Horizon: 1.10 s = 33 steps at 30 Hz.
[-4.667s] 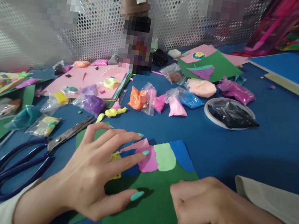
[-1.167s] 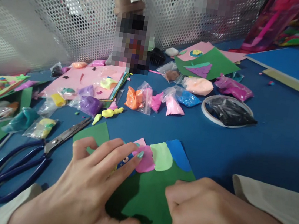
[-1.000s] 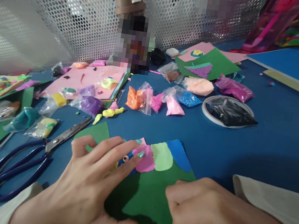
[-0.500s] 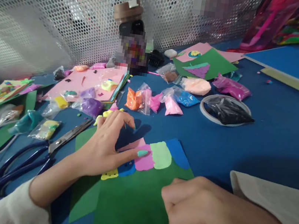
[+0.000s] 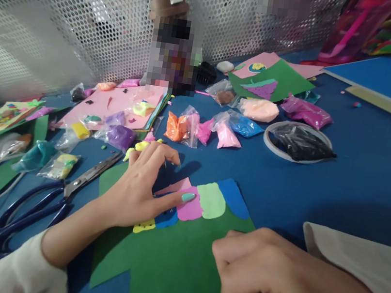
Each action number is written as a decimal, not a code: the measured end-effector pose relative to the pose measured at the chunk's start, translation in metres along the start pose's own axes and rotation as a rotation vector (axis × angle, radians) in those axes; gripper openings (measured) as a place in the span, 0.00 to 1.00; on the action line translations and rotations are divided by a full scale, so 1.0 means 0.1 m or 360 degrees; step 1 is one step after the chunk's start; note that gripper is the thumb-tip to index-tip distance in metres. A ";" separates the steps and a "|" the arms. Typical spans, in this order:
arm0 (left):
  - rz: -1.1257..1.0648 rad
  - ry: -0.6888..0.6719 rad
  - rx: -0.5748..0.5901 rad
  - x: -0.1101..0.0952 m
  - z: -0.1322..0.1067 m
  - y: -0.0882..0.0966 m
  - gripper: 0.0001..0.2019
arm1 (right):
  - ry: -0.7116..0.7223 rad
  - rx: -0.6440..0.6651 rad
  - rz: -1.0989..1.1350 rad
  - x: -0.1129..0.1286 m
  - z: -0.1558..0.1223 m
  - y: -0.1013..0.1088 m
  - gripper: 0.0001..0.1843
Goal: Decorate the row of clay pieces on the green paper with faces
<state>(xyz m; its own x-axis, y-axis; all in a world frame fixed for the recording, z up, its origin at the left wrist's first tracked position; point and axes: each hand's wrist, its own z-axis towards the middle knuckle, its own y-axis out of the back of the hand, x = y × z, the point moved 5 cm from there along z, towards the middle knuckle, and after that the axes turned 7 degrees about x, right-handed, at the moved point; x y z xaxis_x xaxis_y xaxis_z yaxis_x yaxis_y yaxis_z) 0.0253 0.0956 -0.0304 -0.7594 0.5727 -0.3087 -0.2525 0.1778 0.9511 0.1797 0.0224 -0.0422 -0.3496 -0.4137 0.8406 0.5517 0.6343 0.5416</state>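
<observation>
Clay (image 5: pixel 211 202) likely soft, easily dented; card (image 5: pixel 177 266) thin, bendy, best pinned flat. Left hand (image 5: pixel 138 187) spread, thumb on clay; right hand (image 5: pixel 271 275) curled on card, grip unclear.

L hand (image 5: pixel 138 187) spread, thumb on pink clay patch (image 5: pixel 191 210) on green card (image 5: pixel 178 261); R hand (image 5: pixel 282 277) curled on card too.

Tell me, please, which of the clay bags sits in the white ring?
The black bag: it alone lies within the white ring, while the orange bag and blue bag lie outside it.
</observation>
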 end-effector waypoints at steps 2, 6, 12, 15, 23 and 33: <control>-0.0035 0.0010 0.0012 0.00 0.00 0.00 0.14 | -0.0007 0.0028 -0.0029 0.00 0.00 -0.01 0.17; -0.0032 0.0025 0.0011 0.00 0.00 0.00 0.16 | -0.0025 0.0057 -0.0036 0.01 0.00 0.01 0.17; 0.0089 -0.0039 -0.0030 -0.02 0.01 -0.01 0.16 | -0.0072 0.0079 -0.0004 0.01 0.01 0.02 0.18; 0.0081 -0.0049 -0.0044 -0.02 0.01 0.00 0.16 | -0.0102 0.0122 -0.0024 0.01 0.02 0.01 0.19; 0.0031 -0.0027 -0.0010 -0.02 0.00 0.01 0.14 | -0.0067 0.0084 0.0030 0.01 0.01 0.02 0.21; 0.0038 -0.0061 -0.0048 -0.02 -0.01 0.01 0.14 | -0.0046 0.0050 -0.0013 0.01 0.01 0.03 0.19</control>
<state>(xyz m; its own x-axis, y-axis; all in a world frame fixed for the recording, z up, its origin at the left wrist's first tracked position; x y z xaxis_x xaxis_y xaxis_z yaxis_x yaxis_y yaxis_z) 0.0262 0.0940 -0.0287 -0.7420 0.6070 -0.2845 -0.2530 0.1395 0.9574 0.1801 0.0246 -0.0399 -0.3759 -0.4002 0.8358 0.5248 0.6514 0.5479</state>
